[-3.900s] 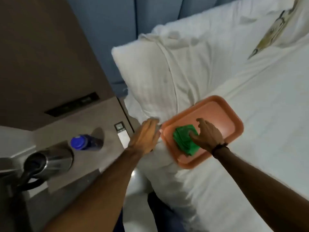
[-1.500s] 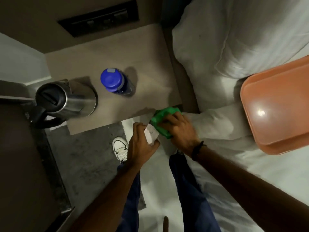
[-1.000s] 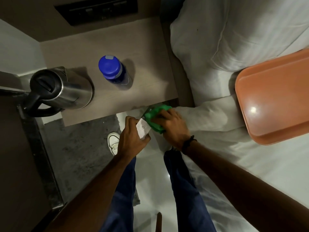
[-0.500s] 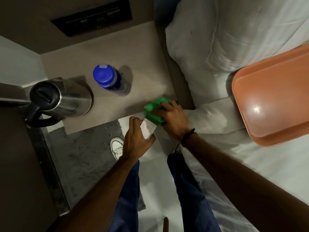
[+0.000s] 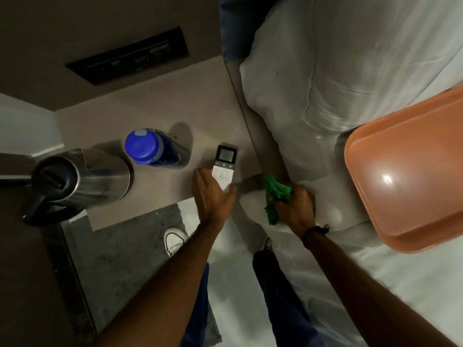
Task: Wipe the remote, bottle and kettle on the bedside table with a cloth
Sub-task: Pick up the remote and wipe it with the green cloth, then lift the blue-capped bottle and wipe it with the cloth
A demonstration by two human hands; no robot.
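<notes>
A white remote [image 5: 223,166] with a small dark screen lies near the right front corner of the bedside table [image 5: 155,113]. My left hand [image 5: 213,195] grips its near end, fingers around both sides. To the right, off the table's edge, my right hand [image 5: 295,207] is closed on a bunched green cloth [image 5: 275,196], held apart from the remote. A blue-capped bottle [image 5: 152,150] stands upright mid-table. A steel kettle [image 5: 75,182] with a black lid and handle sits at the table's left end.
A dark switch panel [image 5: 127,56] is set in the wall behind the table. White pillows and bedding [image 5: 338,71] fill the right side, with an orange tray [image 5: 406,169] on them. My legs and a white shoe [image 5: 175,240] are on the floor below.
My left hand has carried the remote forward from in front of the table onto its top. The cloth hand has come off the remote and drawn back to the right.
</notes>
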